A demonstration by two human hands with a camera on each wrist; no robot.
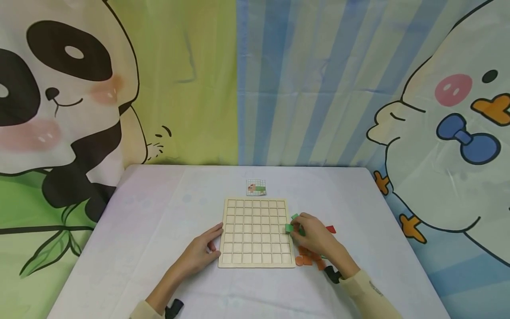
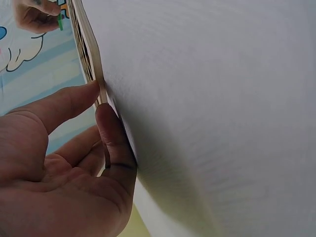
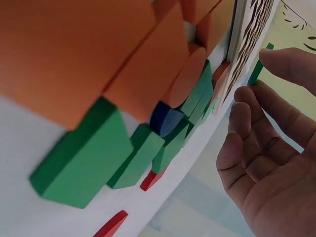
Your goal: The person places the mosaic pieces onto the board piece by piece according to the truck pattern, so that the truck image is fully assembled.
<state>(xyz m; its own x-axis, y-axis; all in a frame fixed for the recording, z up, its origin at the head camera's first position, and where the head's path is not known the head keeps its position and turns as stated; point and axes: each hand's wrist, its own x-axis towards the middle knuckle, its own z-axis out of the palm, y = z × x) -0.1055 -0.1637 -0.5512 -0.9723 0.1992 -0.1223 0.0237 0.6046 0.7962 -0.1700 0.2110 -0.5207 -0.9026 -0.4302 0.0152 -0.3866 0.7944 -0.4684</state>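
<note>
A wooden grid board with square recesses lies on the table. My left hand rests against its left edge, with thumb and fingers apart; the left wrist view shows the fingertips touching the board's rim. Over the board's right edge, my right hand pinches a green square tile between thumb and finger. From the right wrist, that tile appears edge-on. Loose orange tiles and green tiles lie beside the board, partly hidden under the right hand in the head view.
A small picture card with a coloured grid pattern lies behind the board. A red piece sits right of the right hand, and a dark blue piece is among the loose tiles. Printed cloth hangs behind the white table.
</note>
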